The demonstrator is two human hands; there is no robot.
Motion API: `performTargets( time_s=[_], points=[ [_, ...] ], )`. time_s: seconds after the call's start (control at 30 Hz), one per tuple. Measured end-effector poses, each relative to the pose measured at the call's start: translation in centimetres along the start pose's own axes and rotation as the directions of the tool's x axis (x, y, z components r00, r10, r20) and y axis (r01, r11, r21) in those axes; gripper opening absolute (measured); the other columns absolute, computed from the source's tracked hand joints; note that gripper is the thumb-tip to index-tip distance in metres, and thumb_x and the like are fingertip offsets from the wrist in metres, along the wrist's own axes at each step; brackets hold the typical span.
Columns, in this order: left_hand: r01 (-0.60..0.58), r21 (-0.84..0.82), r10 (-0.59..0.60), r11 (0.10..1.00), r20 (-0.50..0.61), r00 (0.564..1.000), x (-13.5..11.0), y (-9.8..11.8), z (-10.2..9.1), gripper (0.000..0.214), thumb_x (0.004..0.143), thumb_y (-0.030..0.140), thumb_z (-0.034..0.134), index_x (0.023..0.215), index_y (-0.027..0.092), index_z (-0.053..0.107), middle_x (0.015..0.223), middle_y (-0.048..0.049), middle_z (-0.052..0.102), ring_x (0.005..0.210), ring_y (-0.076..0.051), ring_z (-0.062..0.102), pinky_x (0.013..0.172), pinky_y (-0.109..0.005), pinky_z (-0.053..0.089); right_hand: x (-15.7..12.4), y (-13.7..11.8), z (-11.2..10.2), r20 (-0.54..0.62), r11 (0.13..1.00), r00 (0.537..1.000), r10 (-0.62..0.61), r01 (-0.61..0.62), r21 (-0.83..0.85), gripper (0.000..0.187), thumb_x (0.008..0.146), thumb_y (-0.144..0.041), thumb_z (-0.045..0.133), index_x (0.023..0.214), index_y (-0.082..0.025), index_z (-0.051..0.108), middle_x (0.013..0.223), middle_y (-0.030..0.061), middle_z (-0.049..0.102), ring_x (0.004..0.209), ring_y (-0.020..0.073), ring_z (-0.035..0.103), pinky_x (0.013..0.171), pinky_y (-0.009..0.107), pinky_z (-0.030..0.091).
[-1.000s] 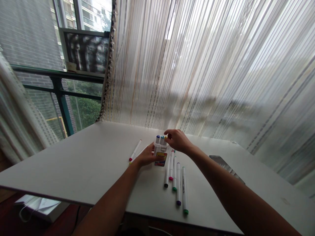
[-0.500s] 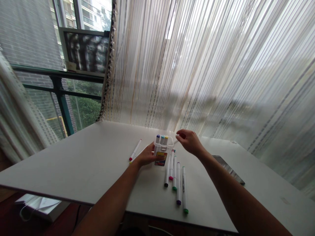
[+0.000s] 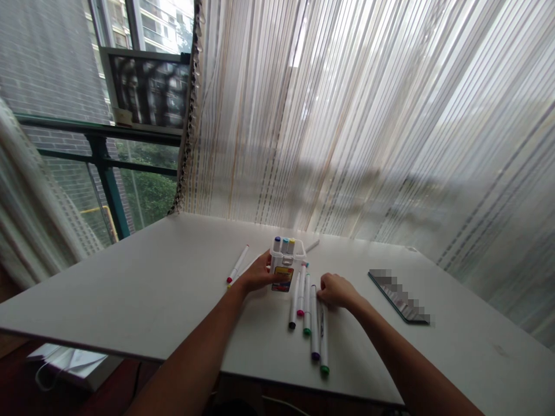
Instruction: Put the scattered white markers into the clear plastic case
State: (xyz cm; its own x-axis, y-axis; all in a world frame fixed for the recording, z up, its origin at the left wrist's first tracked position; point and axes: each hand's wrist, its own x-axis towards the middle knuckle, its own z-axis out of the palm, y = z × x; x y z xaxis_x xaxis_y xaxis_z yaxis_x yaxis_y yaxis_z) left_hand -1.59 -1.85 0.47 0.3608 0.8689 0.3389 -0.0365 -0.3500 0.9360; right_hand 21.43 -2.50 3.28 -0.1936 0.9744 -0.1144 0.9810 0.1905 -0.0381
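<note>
My left hand [image 3: 259,274] grips a small clear marker box [image 3: 285,267] that stands upright on the white table [image 3: 143,289]. Three markers with blue, teal and yellow caps stick up out of the box. My right hand [image 3: 337,290] rests on the table with its fingers curled onto the top of the green-capped marker [image 3: 324,341]. Several more white markers [image 3: 303,297] lie side by side just left of that hand.
A red-tipped marker [image 3: 237,265] lies left of the box, and another marker [image 3: 312,246] lies behind it. A dark flat device [image 3: 399,296] sits to the right. Sheer striped curtains hang behind the table, with a window at the left. Papers lie on the floor at lower left.
My right hand left the top of the box, swung right, then came down onto the row of markers lying on the table. The left hand kept its hold on the box.
</note>
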Motion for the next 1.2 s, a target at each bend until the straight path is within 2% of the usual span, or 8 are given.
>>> performTargets(
  time_s=[0.2, 0.47, 0.63, 0.87, 0.93, 1.03, 1.13, 1.2],
  points=[
    [0.003, -0.005, -0.003, 1.000, 0.002, 1.000, 0.0, 0.0, 0.0, 0.058, 0.053, 0.036, 0.084, 0.100, 0.012, 0.058, 0.091, -0.0089, 0.066, 0.082, -0.025, 0.063, 0.076, -0.038, 0.047, -0.1, 0.0, -0.4, 0.002, 0.999, 1.000, -0.009, 0.009, 0.049, 0.019, 0.067, -0.013, 0.053, 0.077, -0.011, 0.070, 0.081, 0.0152, 0.069, 0.077, 0.0235, 0.063, 0.060, 0.027, 0.041],
    [-0.003, -0.009, 0.003, 1.000, 0.003, 1.000, 0.0, 0.0, 0.0, 0.057, 0.053, 0.035, 0.084, 0.098, 0.012, 0.057, 0.094, -0.0106, 0.065, 0.081, -0.024, 0.063, 0.074, -0.039, 0.047, -0.5, 0.6, -1.8, 0.046, 0.962, 0.998, -0.052, 0.038, 0.269, 0.021, 0.068, -0.007, 0.048, 0.053, -0.011, 0.062, 0.046, 0.0026, 0.056, 0.046, 0.0097, 0.051, 0.050, 0.020, 0.035],
    [-0.003, -0.009, 0.003, 1.000, 0.000, 1.000, 0.0, 0.2, 0.1, 0.057, 0.053, 0.036, 0.084, 0.097, 0.012, 0.058, 0.089, -0.0084, 0.065, 0.080, -0.024, 0.062, 0.074, -0.038, 0.047, -0.7, 1.5, -2.7, 0.049, 0.888, 0.993, -0.106, 0.072, 0.454, 0.021, 0.074, -0.014, 0.047, 0.054, -0.013, 0.055, 0.043, -0.0029, 0.048, 0.040, 0.0067, 0.041, 0.044, 0.019, 0.031],
    [0.002, -0.005, -0.002, 1.000, -0.011, 1.000, -0.1, 0.1, 0.0, 0.052, 0.053, 0.033, 0.084, 0.094, 0.014, 0.059, 0.088, -0.0078, 0.065, 0.079, -0.023, 0.062, 0.075, -0.039, 0.046, -1.5, 2.8, -4.7, 0.038, 0.761, 0.980, -0.196, 0.127, 0.636, 0.019, 0.073, -0.027, 0.050, 0.059, -0.014, 0.051, 0.045, -0.0050, 0.044, 0.043, 0.0071, 0.039, 0.043, 0.020, 0.030],
    [0.001, -0.012, -0.001, 1.000, -0.005, 1.000, -0.1, 0.0, 0.0, 0.052, 0.054, 0.033, 0.084, 0.095, 0.014, 0.059, 0.088, -0.0078, 0.065, 0.079, -0.023, 0.062, 0.074, -0.039, 0.046, -1.8, 3.1, -5.6, 0.033, 0.695, 0.970, -0.240, 0.148, 0.704, 0.024, 0.070, -0.035, 0.055, 0.058, -0.015, 0.050, 0.045, -0.0054, 0.042, 0.042, 0.0065, 0.037, 0.043, 0.020, 0.028],
    [0.000, -0.016, 0.000, 1.000, 0.001, 1.000, 0.0, 0.0, 0.1, 0.053, 0.054, 0.035, 0.084, 0.095, 0.014, 0.059, 0.089, -0.0079, 0.065, 0.079, -0.023, 0.062, 0.074, -0.039, 0.047, -2.4, 3.3, -7.1, -0.050, 0.479, 0.955, -0.293, 0.192, 0.857, 0.034, 0.064, -0.046, 0.063, 0.060, -0.015, 0.051, 0.045, -0.0056, 0.043, 0.041, 0.0062, 0.037, 0.041, 0.020, 0.025],
    [0.001, -0.014, -0.001, 1.000, -0.005, 1.000, 0.0, 0.0, 0.1, 0.054, 0.052, 0.036, 0.084, 0.095, 0.013, 0.059, 0.089, -0.0079, 0.064, 0.079, -0.023, 0.062, 0.074, -0.039, 0.046, -3.1, 2.9, -9.1, -0.268, 0.258, 0.944, -0.190, 0.312, 0.915, 0.037, 0.063, -0.048, 0.067, 0.067, -0.014, 0.054, 0.046, -0.0049, 0.046, 0.040, 0.0065, 0.039, 0.040, 0.020, 0.026],
    [0.002, -0.011, -0.002, 1.000, -0.011, 1.000, 0.0, 0.0, 0.1, 0.054, 0.052, 0.037, 0.084, 0.094, 0.013, 0.059, 0.088, -0.0077, 0.064, 0.078, -0.023, 0.062, 0.074, -0.039, 0.046, -3.5, 2.3, -10.6, -0.418, 0.194, 0.905, -0.077, 0.424, 0.885, 0.035, 0.064, -0.047, 0.067, 0.068, -0.014, 0.055, 0.047, -0.0037, 0.049, 0.040, 0.0070, 0.041, 0.041, 0.021, 0.029]
  ],
)
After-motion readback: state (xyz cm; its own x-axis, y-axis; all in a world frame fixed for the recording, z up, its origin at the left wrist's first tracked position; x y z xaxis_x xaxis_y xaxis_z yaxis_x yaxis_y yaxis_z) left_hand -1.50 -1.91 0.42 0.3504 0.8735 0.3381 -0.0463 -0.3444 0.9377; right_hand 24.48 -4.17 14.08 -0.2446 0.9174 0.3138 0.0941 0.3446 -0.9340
